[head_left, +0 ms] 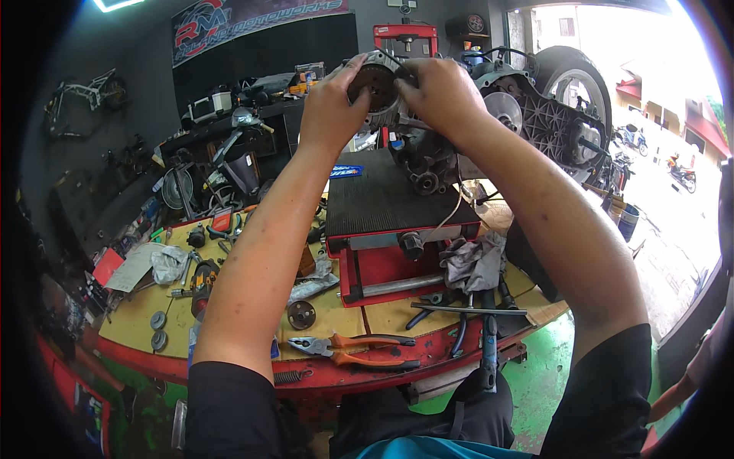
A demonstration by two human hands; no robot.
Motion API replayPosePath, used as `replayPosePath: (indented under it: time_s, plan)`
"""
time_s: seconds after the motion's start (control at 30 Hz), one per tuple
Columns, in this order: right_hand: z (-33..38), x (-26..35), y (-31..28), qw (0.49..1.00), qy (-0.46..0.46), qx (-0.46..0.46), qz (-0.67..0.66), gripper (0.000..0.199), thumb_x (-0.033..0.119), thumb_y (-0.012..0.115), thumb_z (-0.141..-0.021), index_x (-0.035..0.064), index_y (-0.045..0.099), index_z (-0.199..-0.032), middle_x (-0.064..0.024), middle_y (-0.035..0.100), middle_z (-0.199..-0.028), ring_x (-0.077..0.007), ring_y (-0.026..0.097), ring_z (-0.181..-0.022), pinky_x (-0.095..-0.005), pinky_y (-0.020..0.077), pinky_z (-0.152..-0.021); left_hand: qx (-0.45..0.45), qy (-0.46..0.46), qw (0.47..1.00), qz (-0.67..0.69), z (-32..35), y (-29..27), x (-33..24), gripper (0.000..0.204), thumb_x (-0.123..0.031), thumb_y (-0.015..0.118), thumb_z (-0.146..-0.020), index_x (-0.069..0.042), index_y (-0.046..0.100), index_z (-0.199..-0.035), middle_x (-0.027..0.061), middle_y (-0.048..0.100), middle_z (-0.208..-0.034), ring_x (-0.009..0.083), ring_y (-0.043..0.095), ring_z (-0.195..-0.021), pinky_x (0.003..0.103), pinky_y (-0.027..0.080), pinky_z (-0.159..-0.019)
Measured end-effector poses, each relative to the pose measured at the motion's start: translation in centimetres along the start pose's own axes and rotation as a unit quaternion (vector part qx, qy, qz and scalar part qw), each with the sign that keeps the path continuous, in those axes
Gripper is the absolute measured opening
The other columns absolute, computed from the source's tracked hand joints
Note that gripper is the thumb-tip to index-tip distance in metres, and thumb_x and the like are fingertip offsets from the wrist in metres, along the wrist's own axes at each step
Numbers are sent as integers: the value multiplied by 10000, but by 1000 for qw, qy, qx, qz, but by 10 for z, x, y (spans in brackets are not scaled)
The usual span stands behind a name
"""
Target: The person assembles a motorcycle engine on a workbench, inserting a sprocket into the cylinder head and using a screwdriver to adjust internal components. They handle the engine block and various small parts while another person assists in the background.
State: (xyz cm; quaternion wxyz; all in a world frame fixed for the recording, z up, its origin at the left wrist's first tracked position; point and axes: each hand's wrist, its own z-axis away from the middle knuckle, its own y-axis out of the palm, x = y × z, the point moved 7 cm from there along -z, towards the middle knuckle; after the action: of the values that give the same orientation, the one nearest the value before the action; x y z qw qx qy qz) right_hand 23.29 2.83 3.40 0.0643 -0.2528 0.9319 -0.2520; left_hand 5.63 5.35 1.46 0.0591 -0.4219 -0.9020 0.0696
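Forearms (260, 252) are filling my feed; left hand (333, 105) is touching a dark disc (375, 79), fingers parted; right hand's (446, 96) grip, I can't tell.

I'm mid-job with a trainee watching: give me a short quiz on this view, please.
1. Choose what lies just beyond the head of the orange-handled pliers: (a) helmet, (b) holed disc, (c) saw.
2. True or false: the black-topped stand has a green base.
3. What shows between the left hand and the right hand?

Key: 1 b; 2 false, it is red; 3 a round dark part.
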Motion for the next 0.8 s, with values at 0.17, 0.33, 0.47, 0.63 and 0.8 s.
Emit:
replayPosePath:
  time_s: [0.17,0.33,0.47,0.63,0.8]
  plan:
    - [-1,15,0,997,-6,-5,73,407,301,813,-914,78,631,-1202,-204,774,-1048,-414,757,-1018,-528,602,-901,7,-22,1000,-4,2,-2,4,534,-141,739,-905,-115,680,-1435,205,738,-1311,368,723,-1204,431,582,-1029]
    - [-15,19,-1,995,37,5,98,518,286,866,-883,89,579,-1267,-207,761,-1100,-428,746,-1098,-514,613,-911,-19,2,1000,12,3,-3,6,534,-151,737,-909,-138,682,-1440,208,749,-1288,368,724,-1206,430,578,-1025]
    - [-28,13,-2,984,34,-21,172,689,391,920,-810,85,585,-1329,-186,731,-1206,-419,732,-1165,-505,615,-954,-9,-19,1000,23,2,0,8,552,-164,730,-904,-158,677,-1453,205,757,-1273,369,726,-1203,430,575,-1024]
    - [-46,1,4,981,44,84,168,862,555,938,-715,76,656,-1375,-163,737,-1276,-333,726,-1209,-464,591,-1026,-1,-36,999,34,4,-1,8,560,-193,716,-903,-176,673,-1461,203,765,-1254,368,732,-1193,430,576,-1020]
    - [-50,1,5,985,9,92,142,863,587,931,-662,146,709,-1370,-178,768,-1253,-369,727,-1186,-489,566,-1041,-4,-44,998,34,3,-1,9,565,-225,709,-898,-186,675,-1460,206,776,-1215,376,745,-1157,432,583,-1000]
